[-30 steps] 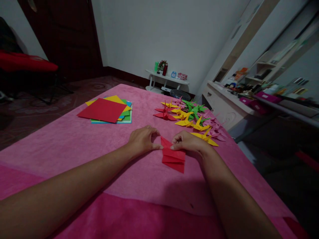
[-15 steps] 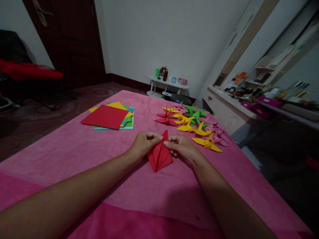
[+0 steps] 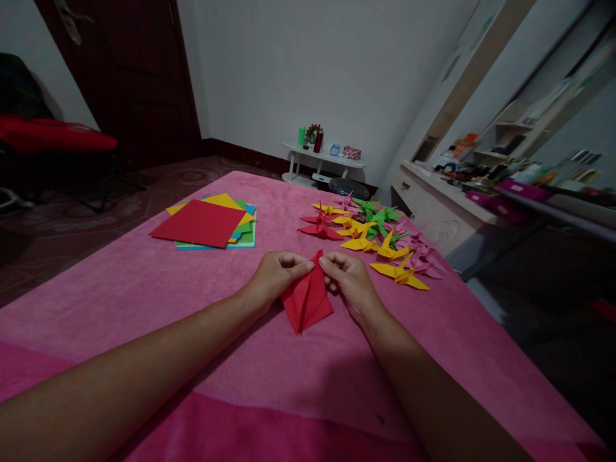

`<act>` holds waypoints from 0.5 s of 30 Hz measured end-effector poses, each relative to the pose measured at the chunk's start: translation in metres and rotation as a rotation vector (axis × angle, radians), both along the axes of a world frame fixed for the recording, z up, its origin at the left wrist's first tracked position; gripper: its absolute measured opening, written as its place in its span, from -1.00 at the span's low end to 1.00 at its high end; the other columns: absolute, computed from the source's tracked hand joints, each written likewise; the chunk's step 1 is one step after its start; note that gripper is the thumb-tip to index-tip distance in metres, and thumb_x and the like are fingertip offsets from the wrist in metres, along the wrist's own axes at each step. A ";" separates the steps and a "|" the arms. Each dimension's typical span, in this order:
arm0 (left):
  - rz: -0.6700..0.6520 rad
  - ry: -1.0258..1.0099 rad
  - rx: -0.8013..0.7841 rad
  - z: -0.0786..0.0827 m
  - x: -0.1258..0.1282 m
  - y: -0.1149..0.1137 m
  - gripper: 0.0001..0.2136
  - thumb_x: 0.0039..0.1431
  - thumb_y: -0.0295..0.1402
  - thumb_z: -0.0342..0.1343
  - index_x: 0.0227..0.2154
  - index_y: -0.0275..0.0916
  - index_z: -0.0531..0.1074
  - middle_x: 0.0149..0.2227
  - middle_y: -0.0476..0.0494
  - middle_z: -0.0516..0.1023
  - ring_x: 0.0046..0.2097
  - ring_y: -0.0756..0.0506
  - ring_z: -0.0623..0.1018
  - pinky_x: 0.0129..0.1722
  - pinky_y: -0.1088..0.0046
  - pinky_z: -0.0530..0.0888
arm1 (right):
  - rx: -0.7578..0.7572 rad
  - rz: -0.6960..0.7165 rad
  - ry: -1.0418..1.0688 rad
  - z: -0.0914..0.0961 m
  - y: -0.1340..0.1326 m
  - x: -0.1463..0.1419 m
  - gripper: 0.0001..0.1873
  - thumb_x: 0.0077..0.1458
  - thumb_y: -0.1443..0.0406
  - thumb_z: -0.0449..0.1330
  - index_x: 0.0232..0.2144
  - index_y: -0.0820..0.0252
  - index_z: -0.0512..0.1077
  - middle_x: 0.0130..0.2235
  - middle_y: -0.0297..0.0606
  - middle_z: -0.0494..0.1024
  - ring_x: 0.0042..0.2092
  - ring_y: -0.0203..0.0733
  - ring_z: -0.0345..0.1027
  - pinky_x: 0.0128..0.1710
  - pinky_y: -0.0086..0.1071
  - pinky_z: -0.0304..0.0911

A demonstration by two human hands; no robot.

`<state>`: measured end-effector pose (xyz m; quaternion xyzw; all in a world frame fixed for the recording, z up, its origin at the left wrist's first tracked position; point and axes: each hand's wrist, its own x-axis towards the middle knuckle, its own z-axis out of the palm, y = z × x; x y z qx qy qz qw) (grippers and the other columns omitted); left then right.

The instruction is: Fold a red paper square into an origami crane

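A partly folded sheet of red origami paper rests on the pink cloth, its narrow point aimed away from me and a crease running down its middle. My left hand pinches its upper left edge between thumb and fingers. On the opposite side, my right hand grips the upper right edge close to the tip, thumb on top. The fingers beneath the paper are partly hidden. Just beyond my right hand lies a yellow paper crane, the nearest of several folded cranes.
A stack of coloured square sheets, with a red sheet on top, lies to the left. Green cranes, red cranes and pink cranes sit at the right. Behind stands a white shelf; a cluttered dresser is at right.
My right thumb has slid up along the edge toward the paper's tip. My left hand keeps its pinch. The whole view has shifted slightly.
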<state>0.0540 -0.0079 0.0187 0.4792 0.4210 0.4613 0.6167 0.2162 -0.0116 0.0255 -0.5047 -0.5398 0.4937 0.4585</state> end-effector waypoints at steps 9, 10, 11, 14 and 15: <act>0.007 -0.057 -0.010 0.002 0.003 -0.005 -0.77 -0.17 -0.24 0.34 -0.51 -0.31 0.53 -0.48 -0.08 0.56 -0.48 0.03 0.44 -0.45 0.52 0.34 | 0.077 -0.100 0.050 -0.002 -0.004 -0.007 -0.72 -0.07 0.11 0.26 -0.44 0.22 0.42 -0.57 -0.42 0.35 -0.58 -0.40 0.13 -0.60 -0.50 0.04; 0.023 -0.063 -0.007 0.003 0.004 -0.006 -0.77 -0.17 -0.24 0.34 -0.51 -0.31 0.53 -0.47 -0.09 0.57 -0.47 0.02 0.45 -0.45 0.52 0.35 | 0.106 -0.127 0.053 -0.002 -0.004 -0.009 -0.72 -0.10 0.12 0.28 -0.42 0.22 0.42 -0.53 -0.39 0.40 -0.53 -0.37 0.19 -0.55 -0.49 0.12; 0.040 -0.067 -0.002 0.003 0.004 -0.007 -0.76 -0.18 -0.23 0.34 -0.50 -0.30 0.54 -0.46 -0.10 0.58 -0.46 0.01 0.46 -0.45 0.51 0.36 | 0.139 -0.154 0.051 -0.002 -0.005 -0.010 -0.72 -0.13 0.14 0.30 -0.42 0.22 0.42 -0.48 -0.35 0.44 -0.48 -0.34 0.25 -0.48 -0.47 0.19; 0.078 -0.078 0.005 0.003 0.006 -0.008 -0.74 -0.18 -0.20 0.35 -0.50 -0.30 0.53 -0.43 -0.11 0.59 -0.44 -0.01 0.48 -0.44 0.50 0.37 | 0.214 -0.204 -0.001 -0.002 -0.006 -0.014 -0.76 -0.13 0.17 0.30 -0.43 0.22 0.43 -0.42 -0.29 0.48 -0.40 -0.28 0.32 -0.36 -0.42 0.26; 0.087 -0.084 0.007 0.002 0.006 -0.008 -0.74 -0.18 -0.20 0.35 -0.50 -0.30 0.53 -0.44 -0.11 0.59 -0.44 -0.01 0.48 -0.43 0.50 0.38 | 0.226 -0.211 -0.020 -0.002 -0.006 -0.015 -0.77 -0.12 0.17 0.28 -0.44 0.22 0.44 -0.42 -0.29 0.49 -0.40 -0.27 0.32 -0.36 -0.41 0.27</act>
